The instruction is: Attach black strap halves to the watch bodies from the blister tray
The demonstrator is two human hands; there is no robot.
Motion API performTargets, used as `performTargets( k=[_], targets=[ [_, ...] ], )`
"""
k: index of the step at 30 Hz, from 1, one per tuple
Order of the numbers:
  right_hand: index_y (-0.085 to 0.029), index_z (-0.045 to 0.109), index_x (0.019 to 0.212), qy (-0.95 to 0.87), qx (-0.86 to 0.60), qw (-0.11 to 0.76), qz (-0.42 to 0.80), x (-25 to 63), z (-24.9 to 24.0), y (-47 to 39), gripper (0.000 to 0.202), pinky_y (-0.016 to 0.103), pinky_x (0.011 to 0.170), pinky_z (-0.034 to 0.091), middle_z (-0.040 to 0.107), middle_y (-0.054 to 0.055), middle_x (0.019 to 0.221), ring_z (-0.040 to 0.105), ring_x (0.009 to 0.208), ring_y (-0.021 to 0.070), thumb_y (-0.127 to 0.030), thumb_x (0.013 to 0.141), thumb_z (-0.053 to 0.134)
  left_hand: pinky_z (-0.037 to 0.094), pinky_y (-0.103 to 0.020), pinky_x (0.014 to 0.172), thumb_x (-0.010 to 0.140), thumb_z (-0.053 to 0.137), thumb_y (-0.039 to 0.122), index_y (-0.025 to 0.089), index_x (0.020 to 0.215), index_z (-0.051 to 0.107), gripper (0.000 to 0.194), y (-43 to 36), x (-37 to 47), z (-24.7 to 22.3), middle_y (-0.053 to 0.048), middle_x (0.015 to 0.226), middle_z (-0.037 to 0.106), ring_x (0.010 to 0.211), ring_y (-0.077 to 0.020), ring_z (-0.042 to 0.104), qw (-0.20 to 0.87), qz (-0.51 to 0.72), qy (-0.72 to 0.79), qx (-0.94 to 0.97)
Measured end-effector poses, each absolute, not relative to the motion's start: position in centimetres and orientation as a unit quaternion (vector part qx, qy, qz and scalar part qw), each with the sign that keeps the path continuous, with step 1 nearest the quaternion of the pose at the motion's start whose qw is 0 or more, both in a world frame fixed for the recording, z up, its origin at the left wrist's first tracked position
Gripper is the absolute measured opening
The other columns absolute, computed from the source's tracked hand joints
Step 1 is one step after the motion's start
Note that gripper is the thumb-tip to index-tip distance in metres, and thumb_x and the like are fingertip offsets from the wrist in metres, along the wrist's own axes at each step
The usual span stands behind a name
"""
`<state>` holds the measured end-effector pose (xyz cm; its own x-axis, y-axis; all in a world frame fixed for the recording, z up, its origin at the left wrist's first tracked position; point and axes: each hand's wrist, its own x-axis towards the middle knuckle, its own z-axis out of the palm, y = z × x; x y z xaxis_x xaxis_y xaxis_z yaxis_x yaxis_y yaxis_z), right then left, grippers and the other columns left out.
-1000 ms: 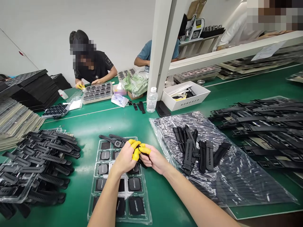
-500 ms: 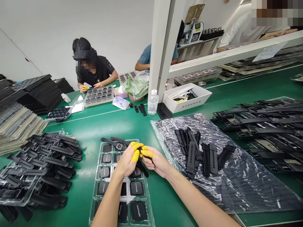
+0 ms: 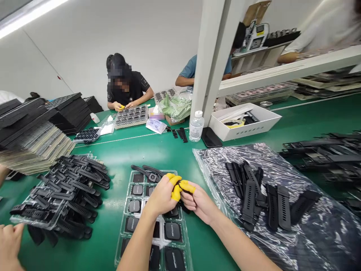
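My left hand [image 3: 163, 194] and my right hand [image 3: 196, 197] meet over the clear tray, with yellow finger covers on thumbs and forefingers. Both are closed on a black watch strap [image 3: 184, 207], mostly hidden by the fingers; its dark end hangs below them. Beneath, the clear plastic tray [image 3: 187, 241] holds square black watch pieces [image 3: 172, 230] in its compartments. Across the tray's far end lies a watch with black straps [image 3: 152, 177]. To the right, several loose black straps [image 3: 283, 207] rest on a plastic bag [image 3: 214, 162].
Trays heaped with strapped watches [image 3: 70, 184] stand left, with another person's hand [image 3: 9, 241] beside them. Black straps [image 3: 332, 150] are piled at far right. A bottle [image 3: 196, 128], a phone [image 3: 211, 137] and a white box [image 3: 245, 130] stand by the post [image 3: 210, 56]. A co-worker [image 3: 128, 86] sits opposite.
The camera has swung left, so the scene sits further right. Another person's hand has come into view at the left edge. My hands remain together on the strap.
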<state>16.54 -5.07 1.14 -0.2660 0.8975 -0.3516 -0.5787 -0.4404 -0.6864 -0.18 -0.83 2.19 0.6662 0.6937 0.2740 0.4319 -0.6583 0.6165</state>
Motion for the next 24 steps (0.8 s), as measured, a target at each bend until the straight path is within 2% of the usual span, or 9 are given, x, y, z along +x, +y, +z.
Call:
performTargets(
  k=[3,6,9,12,15,18,21,24],
  targets=[
    [-0.023,0.043,0.078,-0.241,-0.400,0.461,0.754,16.6,0.8,-5.2,0.050,0.018,0.040,0.012,0.033,-0.012,0.051,0.016,0.043,0.0033,-0.053,0.073,0.083,0.056,-0.050,0.108,0.095,0.049,0.016,0.013,0.136,0.061,0.043,-0.9,-0.1,2.3,-0.018,0.126,0.065,0.122,-0.0311,0.062,0.230,0.217,0.332,0.889],
    [-0.023,0.044,0.077,-0.253,-0.413,0.451,0.750,16.7,0.6,-5.2,0.052,0.019,0.041,0.013,0.034,-0.011,0.052,0.017,0.044,0.0038,-0.056,0.073,0.084,0.057,-0.047,0.108,0.099,0.044,0.018,0.014,0.133,0.062,0.039,-0.9,-0.1,2.7,-0.016,0.123,0.067,0.118,-0.0284,0.064,0.248,0.214,0.338,0.882],
    [-0.023,0.046,0.075,-0.260,-0.422,0.448,0.744,16.8,0.9,-5.4,0.055,0.020,0.042,0.015,0.035,-0.010,0.053,0.017,0.045,0.0045,-0.061,0.072,0.085,0.055,-0.045,0.112,0.102,0.040,0.021,0.015,0.135,0.062,0.040,-1.0,-0.1,2.9,-0.015,0.126,0.067,0.123,-0.0270,0.064,0.287,0.228,0.347,0.863],
    [-0.023,0.048,0.075,-0.294,-0.436,0.462,0.714,17.0,0.9,-5.5,0.054,0.022,0.043,0.023,0.039,-0.007,0.055,0.025,0.047,0.0068,-0.066,0.074,0.082,0.053,-0.045,0.117,0.099,0.050,0.024,0.016,0.145,0.055,0.047,-1.2,0.0,2.7,-0.016,0.137,0.064,0.131,-0.0285,0.062,0.312,0.231,0.355,0.851],
    [-0.024,0.056,0.078,-0.383,-0.491,0.460,0.633,17.7,-0.1,-5.2,0.042,0.026,0.046,0.034,0.048,-0.003,0.059,0.039,0.049,0.0119,-0.059,0.075,0.078,0.051,-0.044,0.118,0.095,0.053,0.018,0.016,0.154,0.047,0.060,-1.0,-0.1,2.1,-0.017,0.144,0.062,0.136,-0.0294,0.061,0.312,0.233,0.367,0.845],
    [-0.025,0.063,0.081,-0.481,-0.543,0.414,0.550,18.7,-1.8,-4.6,0.024,0.030,0.047,0.038,0.054,-0.001,0.058,0.046,0.049,0.0170,-0.046,0.072,0.070,0.051,-0.044,0.119,0.088,0.052,0.008,0.017,0.157,0.044,0.069,-0.4,-0.9,2.1,-0.015,0.145,0.063,0.136,-0.0286,0.062,0.278,0.253,0.423,0.824],
    [-0.026,0.071,0.094,-0.553,-0.566,0.386,0.474,19.5,-2.4,-4.1,0.030,0.033,0.048,0.038,0.059,0.000,0.056,0.051,0.050,0.0214,-0.040,0.070,0.061,0.054,-0.042,0.115,0.091,0.052,0.009,0.018,0.151,0.051,0.060,0.3,-2.3,2.9,-0.012,0.138,0.069,0.127,-0.0263,0.067,0.245,0.270,0.486,0.795],
    [-0.026,0.074,0.094,-0.594,-0.578,0.394,0.396,20.0,-1.2,-4.1,0.032,0.033,0.052,0.040,0.065,0.002,0.060,0.055,0.053,0.0228,-0.041,0.072,0.057,0.057,-0.041,0.109,0.094,0.055,0.015,0.020,0.137,0.065,0.043,0.6,-3.8,4.4,-0.011,0.127,0.075,0.119,-0.0261,0.071,0.180,0.197,0.507,0.819]
  ],
)
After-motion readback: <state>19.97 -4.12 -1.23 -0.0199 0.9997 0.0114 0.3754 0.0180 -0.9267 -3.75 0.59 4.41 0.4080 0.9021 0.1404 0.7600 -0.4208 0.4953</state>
